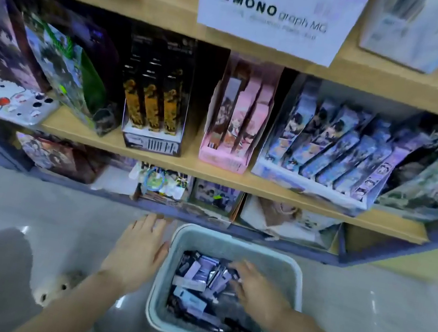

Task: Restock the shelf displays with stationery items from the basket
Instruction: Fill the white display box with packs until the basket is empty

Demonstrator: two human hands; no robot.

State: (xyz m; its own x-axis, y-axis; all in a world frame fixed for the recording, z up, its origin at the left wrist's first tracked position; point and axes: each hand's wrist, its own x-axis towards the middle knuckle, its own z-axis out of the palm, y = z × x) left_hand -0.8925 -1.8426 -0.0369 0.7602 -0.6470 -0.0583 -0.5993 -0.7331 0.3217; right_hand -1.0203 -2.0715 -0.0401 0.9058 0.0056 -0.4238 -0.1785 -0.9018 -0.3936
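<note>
A pale grey-green plastic basket (239, 245) stands on the floor below the shelves, holding several small purple and black stationery packs (197, 282). My right hand (257, 292) reaches into the basket and its fingers lie on the packs at the middle; whether it grips one cannot be told. My left hand (138, 251) hovers flat beside the basket's left rim, fingers straight, thumb close to the rim. On the middle shelf stand display boxes: black and gold (154, 101), pink (237, 122) and blue-purple (328, 153).
The wooden shelf unit (211, 171) fills the upper view, its blue base edge just beyond the basket. A white MONO graph box (274, 9) sits on the upper shelf. The bottom shelf holds more packs. Glossy pale floor lies left and right of the basket.
</note>
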